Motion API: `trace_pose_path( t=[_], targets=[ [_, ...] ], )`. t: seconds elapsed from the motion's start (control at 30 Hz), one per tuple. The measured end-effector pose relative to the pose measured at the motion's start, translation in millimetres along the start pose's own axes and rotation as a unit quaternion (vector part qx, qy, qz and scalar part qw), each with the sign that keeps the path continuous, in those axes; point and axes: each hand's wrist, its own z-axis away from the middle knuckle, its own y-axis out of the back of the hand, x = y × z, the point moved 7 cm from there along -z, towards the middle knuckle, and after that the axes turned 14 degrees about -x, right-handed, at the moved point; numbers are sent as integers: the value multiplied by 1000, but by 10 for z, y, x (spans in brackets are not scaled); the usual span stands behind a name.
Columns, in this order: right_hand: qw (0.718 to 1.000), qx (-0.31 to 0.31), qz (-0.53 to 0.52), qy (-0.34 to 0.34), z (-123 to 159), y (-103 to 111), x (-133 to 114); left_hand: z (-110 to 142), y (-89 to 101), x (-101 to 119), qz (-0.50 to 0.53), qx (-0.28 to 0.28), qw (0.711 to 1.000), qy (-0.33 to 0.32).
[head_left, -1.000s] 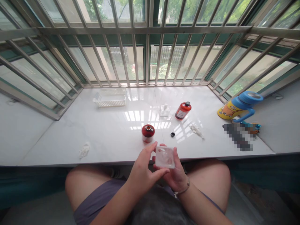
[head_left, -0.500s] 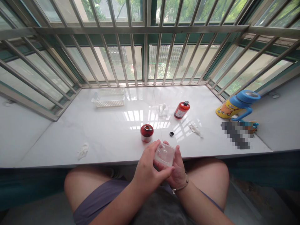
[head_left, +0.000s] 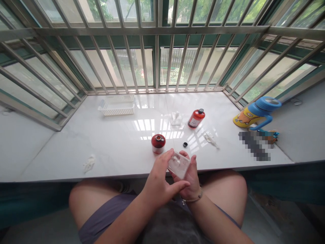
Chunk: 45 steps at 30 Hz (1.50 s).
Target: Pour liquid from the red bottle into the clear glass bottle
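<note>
Well, both hands were closed around a small square case of clear plastic (head_left: 178,165), held just above the front edge of the surface. The person's left hand (head_left: 157,181) pinched it from the near-left side, with the fingers (head_left: 169,156) curled over its upper edge and the thumb stretched out below it. The right hand (head_left: 191,179) cradled it from the other side, with its fingers rising behind the far corner. Neither grip was wide open: each had firm hold of the same case, which sat tilted between the palms. Its walls were glossy and see-through, with a faint round shape visible inside. A thin bracelet (head_left: 192,200) circled the right wrist.

Steel window bars (head_left: 157,61) ran across the whole view, with trees beyond the glass. Below them stretched a polished white marble surface (head_left: 63,156), shining with patches of sunlight. The person's bare knees and grey shorts (head_left: 106,211) showed beneath its edge.

To the right stood a yellow cup with a blue lid and handle (head_left: 256,112), and part of the surface beside it was blurred out. A white plastic mesh basket (head_left: 116,109) sat toward the back. A red bottle with a black cap (head_left: 196,118) stood near the middle, beside a small clear object (head_left: 176,118). A round red jar (head_left: 158,143) stood upright just beyond the left hand, and a tiny black cap (head_left: 185,144) lay just beyond the right hand.
</note>
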Motion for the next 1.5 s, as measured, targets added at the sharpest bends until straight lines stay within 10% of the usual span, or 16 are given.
trace_pose_path(
  t=[0.27, 0.6, 0.9, 1.17, 1.5],
  targets=[
    [1000, 11, 6, 1, -144, 54, -117, 95, 457, -345, 13, 124, 992, 14],
    [1000, -20, -13, 7, -135, -1, -55, -78, 67, 14, -43, 85, 995, -12],
    [984, -131, 101, 67, -139, -110, -185, -136, 100, 28, -36, 115, 993, 10],
    [984, -108, 120, 82, -159, -64, -284, -192, 90, 32, -31, 72, 997, -14],
    [977, -55, 139, 150, -267, 10, -541, -122, 560, -345, -68, 149, 986, -25]
  ],
)
